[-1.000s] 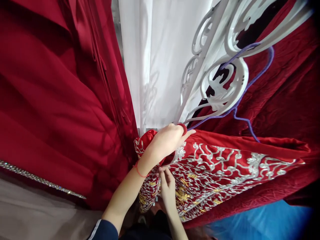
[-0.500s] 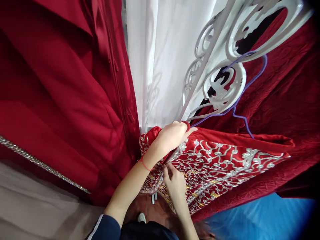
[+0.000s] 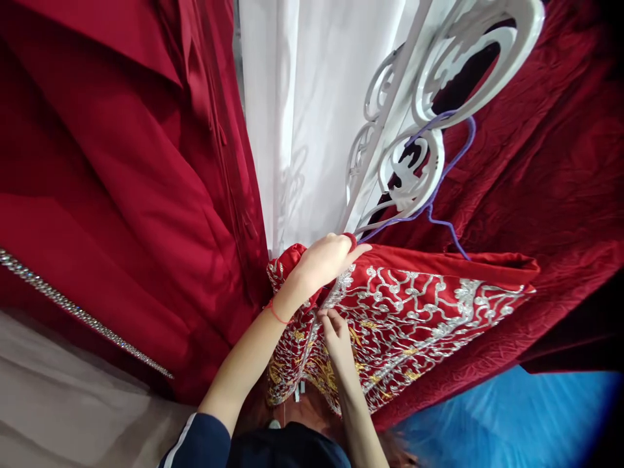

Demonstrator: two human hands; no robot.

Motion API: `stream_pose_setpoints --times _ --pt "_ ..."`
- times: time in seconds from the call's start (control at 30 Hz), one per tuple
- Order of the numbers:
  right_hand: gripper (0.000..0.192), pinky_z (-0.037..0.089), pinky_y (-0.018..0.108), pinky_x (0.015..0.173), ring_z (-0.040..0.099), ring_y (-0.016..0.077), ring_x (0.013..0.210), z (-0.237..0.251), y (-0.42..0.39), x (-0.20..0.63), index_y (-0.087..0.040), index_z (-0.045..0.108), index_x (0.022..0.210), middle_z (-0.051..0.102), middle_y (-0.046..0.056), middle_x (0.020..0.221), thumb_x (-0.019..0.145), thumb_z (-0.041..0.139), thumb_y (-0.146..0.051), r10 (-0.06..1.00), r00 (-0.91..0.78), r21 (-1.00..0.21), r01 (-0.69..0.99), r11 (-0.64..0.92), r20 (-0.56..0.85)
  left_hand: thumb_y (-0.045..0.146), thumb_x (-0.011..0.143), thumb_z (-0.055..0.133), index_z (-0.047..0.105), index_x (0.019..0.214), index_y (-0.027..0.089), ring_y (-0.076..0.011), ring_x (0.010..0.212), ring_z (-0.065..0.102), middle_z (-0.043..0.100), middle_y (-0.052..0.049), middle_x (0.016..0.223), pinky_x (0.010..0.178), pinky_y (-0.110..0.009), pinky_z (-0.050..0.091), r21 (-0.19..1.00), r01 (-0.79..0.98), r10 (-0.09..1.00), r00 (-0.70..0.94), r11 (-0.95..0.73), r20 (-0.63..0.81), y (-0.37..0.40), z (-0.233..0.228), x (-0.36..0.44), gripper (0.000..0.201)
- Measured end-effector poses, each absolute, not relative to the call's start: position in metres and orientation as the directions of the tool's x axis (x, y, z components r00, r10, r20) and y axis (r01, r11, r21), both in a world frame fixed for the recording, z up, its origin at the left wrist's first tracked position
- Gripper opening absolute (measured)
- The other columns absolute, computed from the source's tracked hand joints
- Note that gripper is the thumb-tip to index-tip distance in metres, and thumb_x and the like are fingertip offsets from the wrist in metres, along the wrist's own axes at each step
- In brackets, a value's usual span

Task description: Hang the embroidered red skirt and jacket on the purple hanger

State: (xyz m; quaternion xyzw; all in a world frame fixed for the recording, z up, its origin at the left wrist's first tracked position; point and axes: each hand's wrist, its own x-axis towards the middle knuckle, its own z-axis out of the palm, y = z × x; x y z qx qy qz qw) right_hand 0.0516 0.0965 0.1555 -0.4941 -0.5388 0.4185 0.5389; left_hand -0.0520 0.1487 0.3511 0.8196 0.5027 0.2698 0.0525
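A red dress [image 3: 414, 305] with silver and gold embroidery hangs in front of me from a purple wire hanger [image 3: 441, 172]. My left hand [image 3: 324, 260], with a red string at the wrist, is closed around the dress's top edge, beside a parted seam; its curled fingers are mostly hidden. Just below, my right hand [image 3: 336, 328] pinches the dress at the lower end of that seam. Whether a small zipper pull lies between those fingertips cannot be made out.
The hanger hooks onto white scrollwork [image 3: 414, 169] at upper right. White drapery [image 3: 316, 117] falls behind. A dark red gown [image 3: 121, 195] with a sparkling band fills the left. More dark red patterned cloth [image 3: 550, 175] hangs on the right, above blue fabric [image 3: 492, 416].
The dress, hanger and scrollwork appear farther left in view. Both hands keep their hold, and my right fingertips sit slightly higher, close below my left hand.
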Motion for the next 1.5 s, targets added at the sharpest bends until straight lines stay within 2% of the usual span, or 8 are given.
stream_pose_setpoints --times 0.17,0.27,0.37,0.7,1.03,1.17,1.3,1.5 --pt "0.033 0.047 0.035 0.087 0.063 0.0227 0.093 0.163 0.091 0.054 -0.02 0.073 0.09 0.072 0.009 0.097 0.085 0.062 -0.051 0.97 0.088 -0.964 0.161 0.211 0.227 0.058 0.102 0.024 0.062 0.076 0.015 -0.0165 0.066 0.063 0.068 -0.011 0.071 0.065 -0.029 0.043 0.382 0.777 0.85 0.356 -0.5 0.388 0.152 0.352 -0.052 0.063" --pt "0.031 0.043 0.03 0.073 0.058 0.0178 0.074 0.178 0.079 0.053 -0.019 0.068 0.078 0.068 0.005 0.078 0.092 0.055 -0.044 0.95 0.012 -0.889 0.355 0.288 0.312 0.059 0.102 0.025 0.061 0.075 0.015 -0.0171 0.066 0.061 0.067 -0.01 0.071 0.065 -0.03 0.044 0.372 0.788 0.853 0.348 -0.491 0.389 0.154 0.351 -0.052 0.062" --pt "0.036 0.031 0.027 0.059 0.043 0.0123 0.057 0.19 0.069 0.049 -0.019 0.055 0.066 0.051 -0.002 0.059 0.095 0.049 -0.039 0.939 0.031 -0.833 0.473 0.288 0.342 0.059 0.101 0.027 0.06 0.074 0.015 -0.0168 0.064 0.058 0.064 -0.008 0.068 0.063 -0.03 0.043 0.371 0.794 0.858 0.341 -0.481 0.384 0.156 0.351 -0.052 0.061" --pt "0.035 0.033 0.025 0.059 0.041 0.0115 0.061 0.186 0.073 0.064 -0.019 0.053 0.072 0.047 -0.003 0.065 0.094 0.052 -0.046 0.977 0.006 -0.964 0.168 0.208 0.212 0.057 0.1 0.034 0.05 0.063 0.018 -0.0112 0.054 0.043 0.046 0.002 0.055 0.058 -0.028 0.033 0.474 0.725 0.862 0.36 -0.5 0.357 0.165 0.348 -0.045 0.056" --pt "0.024 0.044 0.027 0.072 0.059 0.0173 0.078 0.178 0.061 0.071 -0.019 0.069 0.093 0.066 0.003 0.083 0.095 0.055 -0.039 0.958 -0.033 -0.927 0.245 0.284 0.285 0.054 0.1 0.039 0.056 0.065 0.018 -0.0131 0.054 0.049 0.053 -0.001 0.057 0.058 -0.029 0.035 0.474 0.759 0.89 0.321 -0.446 0.325 0.159 0.351 -0.042 0.052" --pt "0.025 0.043 0.028 0.074 0.06 0.0166 0.076 0.193 0.055 0.065 -0.02 0.067 0.087 0.066 0.003 0.08 0.098 0.05 -0.033 0.944 -0.044 -0.883 0.341 0.321 0.327 0.056 0.099 0.041 0.054 0.063 0.017 -0.0128 0.053 0.049 0.05 0.001 0.052 0.056 -0.028 0.034 0.484 0.765 0.9 0.303 -0.425 0.312 0.157 0.35 -0.042 0.054" --pt "0.026 0.042 0.029 0.073 0.057 0.0172 0.077 0.199 0.05 0.058 -0.019 0.062 0.079 0.062 0.004 0.08 0.098 0.049 -0.031 0.923 0.063 -0.85 0.417 0.322 0.38 0.058 0.098 0.042 0.053 0.062 0.017 -0.0128 0.054 0.049 0.051 0.0 0.053 0.058 -0.029 0.036 0.485 0.774 0.906 0.28 -0.408 0.317 0.155 0.35 -0.041 0.056" --pt "0.028 0.039 0.027 0.066 0.05 0.0144 0.068 0.189 0.051 0.054 -0.021 0.055 0.073 0.054 0.0 0.071 0.097 0.051 -0.035 0.937 0.118 -0.932 0.197 0.303 0.329 0.058 0.099 0.037 0.059 0.069 0.016 -0.0159 0.06 0.057 0.062 -0.007 0.064 0.06 -0.029 0.041 0.452 0.797 0.908 0.279 -0.401 0.312 0.153 0.351 -0.041 0.056"
